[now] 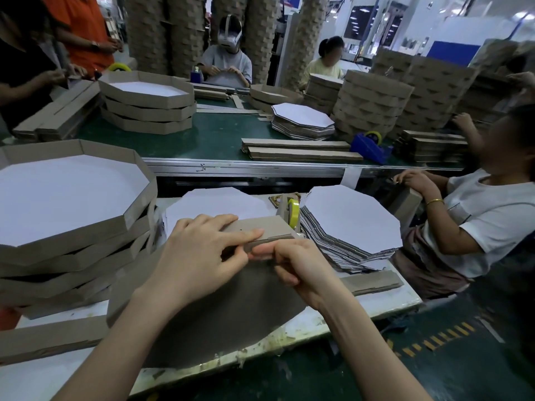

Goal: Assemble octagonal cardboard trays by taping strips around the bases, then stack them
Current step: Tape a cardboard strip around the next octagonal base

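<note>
Cardboard strip (270,224) in left hand (199,253) and right hand (301,264)

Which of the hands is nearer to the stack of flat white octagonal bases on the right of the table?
Right. The right hand pinches the cardboard strip just left of the stack of bases; the left hand holds the strip farther left.

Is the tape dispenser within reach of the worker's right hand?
Probably yes: the tape dispenser stands just beyond the right hand, nothing between, though that hand holds the cardboard strip.
</note>
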Motion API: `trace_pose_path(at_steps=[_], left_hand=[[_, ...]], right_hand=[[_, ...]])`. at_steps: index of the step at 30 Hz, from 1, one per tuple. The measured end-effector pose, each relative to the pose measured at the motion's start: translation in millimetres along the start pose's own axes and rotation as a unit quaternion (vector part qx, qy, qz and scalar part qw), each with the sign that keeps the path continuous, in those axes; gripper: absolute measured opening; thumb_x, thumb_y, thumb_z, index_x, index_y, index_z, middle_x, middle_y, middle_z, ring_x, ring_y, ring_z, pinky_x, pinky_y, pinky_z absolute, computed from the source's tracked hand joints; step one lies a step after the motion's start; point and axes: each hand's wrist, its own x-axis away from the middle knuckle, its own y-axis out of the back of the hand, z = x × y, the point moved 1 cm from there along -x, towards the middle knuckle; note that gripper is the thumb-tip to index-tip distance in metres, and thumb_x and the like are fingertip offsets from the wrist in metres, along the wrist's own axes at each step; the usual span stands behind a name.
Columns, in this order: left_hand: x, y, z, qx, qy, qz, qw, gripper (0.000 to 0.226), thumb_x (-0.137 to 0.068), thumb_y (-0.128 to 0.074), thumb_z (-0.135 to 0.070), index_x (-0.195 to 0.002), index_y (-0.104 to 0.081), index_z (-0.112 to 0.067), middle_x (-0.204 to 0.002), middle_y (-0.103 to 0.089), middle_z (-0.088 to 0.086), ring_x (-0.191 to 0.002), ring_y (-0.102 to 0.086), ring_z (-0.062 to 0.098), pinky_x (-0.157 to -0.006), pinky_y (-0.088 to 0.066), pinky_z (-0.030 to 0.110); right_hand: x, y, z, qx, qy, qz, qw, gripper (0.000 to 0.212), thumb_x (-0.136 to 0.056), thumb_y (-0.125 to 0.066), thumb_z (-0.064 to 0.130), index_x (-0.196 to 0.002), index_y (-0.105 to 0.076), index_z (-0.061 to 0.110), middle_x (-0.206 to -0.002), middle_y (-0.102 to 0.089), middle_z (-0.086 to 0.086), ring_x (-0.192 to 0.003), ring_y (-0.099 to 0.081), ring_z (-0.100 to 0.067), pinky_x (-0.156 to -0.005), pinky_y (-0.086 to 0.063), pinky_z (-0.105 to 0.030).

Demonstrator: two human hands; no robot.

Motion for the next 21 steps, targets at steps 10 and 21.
trace_pose_path(at_steps=[10, 21], left_hand=[[-14, -6, -14, 0.004, 0.023, -0.098, 0.995, 0.028, -0.077, -0.055, -0.062, -0.087, -0.076, -0.046, -0.092, -0.075, -0.005, -0.082, -0.07, 0.022, -0.072, -0.05, 0.035], [-10, -5, 1, -0.058, -0.029, -0.041, 0.997, 0.04, -0.078, -0.071, -0.052, -0.117, -0.066, -0.045, -0.104, -0.066, -0.009, -0.09, -0.064, 0.019, -0.069, -0.045, 0.033]], right_hand=[[-3, 8, -3, 0.121, 0.012, 0.025, 0.992, 0.029, -0.066, -0.05, 0.019, -0.068, -0.079, 0.015, -0.087, -0.077, -0.008, -0.036, -0.032, -0.009, -0.038, -0.029, -0.014], [-4, 37, 30, 0.061, 0.096, -0.053, 0.992, 0.035, -0.071, -0.04, 0.002, -0.043, -0.055, 0.016, -0.055, -0.06, -0.016, -0.034, -0.028, -0.009, -0.041, -0.023, -0.02]])
